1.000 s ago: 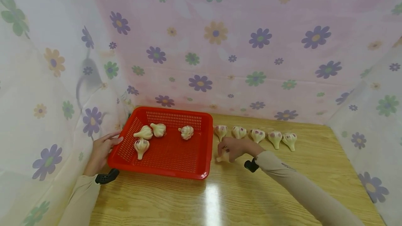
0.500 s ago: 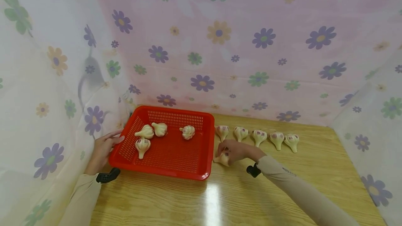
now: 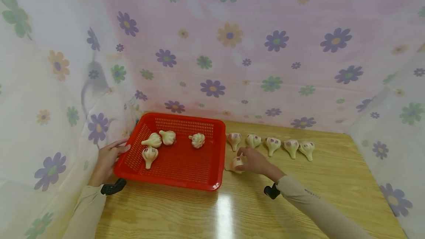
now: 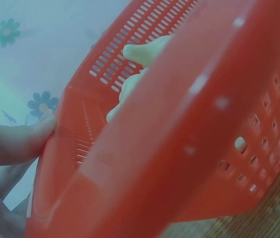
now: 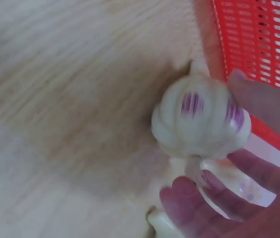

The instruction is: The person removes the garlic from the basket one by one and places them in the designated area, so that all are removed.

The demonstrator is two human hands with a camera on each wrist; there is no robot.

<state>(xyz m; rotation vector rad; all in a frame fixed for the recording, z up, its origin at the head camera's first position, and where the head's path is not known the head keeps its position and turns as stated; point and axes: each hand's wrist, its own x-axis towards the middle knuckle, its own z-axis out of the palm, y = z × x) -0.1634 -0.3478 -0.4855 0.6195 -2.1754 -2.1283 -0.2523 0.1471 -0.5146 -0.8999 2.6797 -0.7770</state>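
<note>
My left hand [image 3: 107,161] grips the left rim of a red plastic basket [image 3: 177,186]; in the left wrist view the thumb [image 4: 28,139] lies against the rim. Several garlic bulbs lie in the basket, among them one garlic bulb [image 3: 149,155] with its stem toward me. Just right of the basket, a single garlic bulb [image 5: 199,116] rests on the table, its stem pointing at the basket. My right hand [image 3: 256,161] is beside this bulb, its fingers spread loosely about it in the right wrist view. Whether a fingertip touches it is hard to tell.
Behind the right hand, several garlic bulbs stand in a row, from one garlic bulb [image 3: 234,140] near the basket to another garlic bulb [image 3: 307,149] at the right end. The wooden table [image 3: 299,191] meets a flowered cloth [image 3: 245,65] at the back and sides.
My right hand held the single garlic bulb over the table; its fingers have loosened and the hand has drawn right, leaving the bulb next to the basket. The left hand stays on the rim.
</note>
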